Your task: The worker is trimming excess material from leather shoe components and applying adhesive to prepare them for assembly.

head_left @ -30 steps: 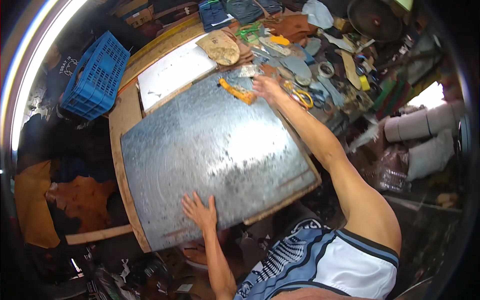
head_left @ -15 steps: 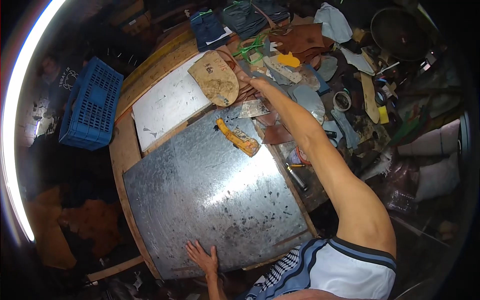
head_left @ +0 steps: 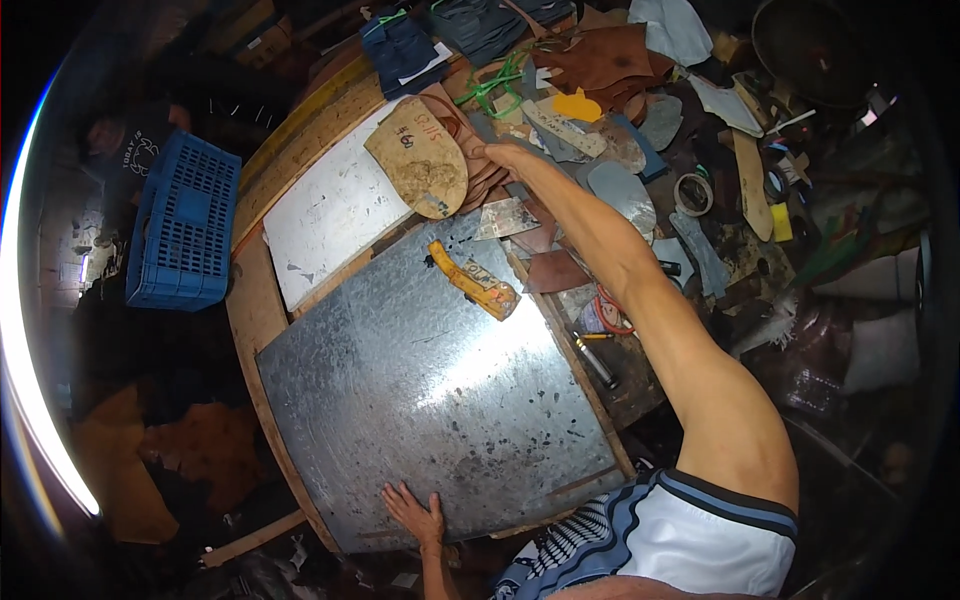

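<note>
My left hand lies flat, fingers spread, on the near part of a grey metal sheet. Stretched far forward, my right hand is at the edge of a stack of brown leather pieces, its fingers closed around their edge and partly hidden. Left of that hand, a tan rounded pattern board with markings overlaps the stack. A curved yellow tool, worn and wrapped-looking, rests on the far part of the metal sheet.
A white board lies beyond the sheet. At left is a blue plastic crate, with a person behind it. Leather scraps, patterns, a tape roll and a dark pen-like tool crowd the right side.
The view has shifted slightly. My right hand stays at the leather stack, and my left hand still lies flat on the metal sheet.
</note>
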Tool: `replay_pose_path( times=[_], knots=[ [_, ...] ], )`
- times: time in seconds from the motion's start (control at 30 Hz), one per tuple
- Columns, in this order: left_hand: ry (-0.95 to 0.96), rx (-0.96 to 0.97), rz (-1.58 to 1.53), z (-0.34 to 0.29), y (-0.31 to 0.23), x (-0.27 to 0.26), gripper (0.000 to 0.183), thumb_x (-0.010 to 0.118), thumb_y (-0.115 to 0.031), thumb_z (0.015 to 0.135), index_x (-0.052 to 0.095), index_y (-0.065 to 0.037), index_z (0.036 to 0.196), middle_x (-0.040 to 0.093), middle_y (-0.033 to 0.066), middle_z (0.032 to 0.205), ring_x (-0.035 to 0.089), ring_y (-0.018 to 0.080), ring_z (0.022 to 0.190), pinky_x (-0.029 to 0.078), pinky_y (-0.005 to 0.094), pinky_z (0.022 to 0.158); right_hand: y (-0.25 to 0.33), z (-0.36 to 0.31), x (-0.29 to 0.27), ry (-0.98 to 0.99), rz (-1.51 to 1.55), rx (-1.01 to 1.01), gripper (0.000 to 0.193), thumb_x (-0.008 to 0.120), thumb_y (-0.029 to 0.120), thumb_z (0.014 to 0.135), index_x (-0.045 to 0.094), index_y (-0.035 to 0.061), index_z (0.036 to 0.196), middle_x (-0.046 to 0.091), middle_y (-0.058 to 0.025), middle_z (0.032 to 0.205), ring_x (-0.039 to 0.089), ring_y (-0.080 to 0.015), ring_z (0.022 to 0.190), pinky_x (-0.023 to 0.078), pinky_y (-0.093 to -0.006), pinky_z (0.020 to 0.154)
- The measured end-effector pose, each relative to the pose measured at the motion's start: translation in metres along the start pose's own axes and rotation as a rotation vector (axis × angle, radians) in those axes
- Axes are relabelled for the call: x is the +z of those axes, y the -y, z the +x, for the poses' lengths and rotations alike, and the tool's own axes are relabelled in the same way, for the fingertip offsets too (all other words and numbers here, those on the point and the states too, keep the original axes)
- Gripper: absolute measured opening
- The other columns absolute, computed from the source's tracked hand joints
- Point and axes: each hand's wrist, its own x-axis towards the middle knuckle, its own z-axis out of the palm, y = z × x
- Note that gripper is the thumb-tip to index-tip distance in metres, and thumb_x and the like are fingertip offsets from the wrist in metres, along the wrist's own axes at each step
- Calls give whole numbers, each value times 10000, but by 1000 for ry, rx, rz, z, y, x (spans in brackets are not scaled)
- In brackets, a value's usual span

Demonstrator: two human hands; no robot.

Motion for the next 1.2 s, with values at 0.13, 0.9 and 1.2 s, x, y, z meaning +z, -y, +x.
replay_pose_path(
  times=[0.13, 0.9, 1.2],
  knots=[
    [-4, 35, 1, 6, -9, 4, 806, 463, -588, 936, 302, -10, 1473, 164, 262, 1573, 108, 463, 1458, 122, 591, 1155, -7, 17, -18, 12, 79, -38, 876, 751, 436, 785, 371, -17, 1431, 408, -243, 1427, 453, -355, 1257, 430, -462, 998],
    [48, 6, 24, 5, 0, 3, 832, 436, -606, 935, 272, -3, 1484, 141, 265, 1579, 92, 460, 1464, 104, 599, 1154, -9, 10, -98, 182, 435, -292, 573, 709, 168, 848, 476, 15, 1348, 624, -184, 1195, 680, -311, 934, 594, -440, 751],
    [1, -14, -22, 1, -1, -6, 823, 484, -590, 918, 309, 8, 1456, 169, 277, 1564, 120, 473, 1451, 134, 610, 1139, 1, 23, -176, -24, 179, -63, 435, 643, 333, 907, 574, 47, 1226, 698, -173, 1001, 713, -314, 841, 611, -448, 693]
  ],
)
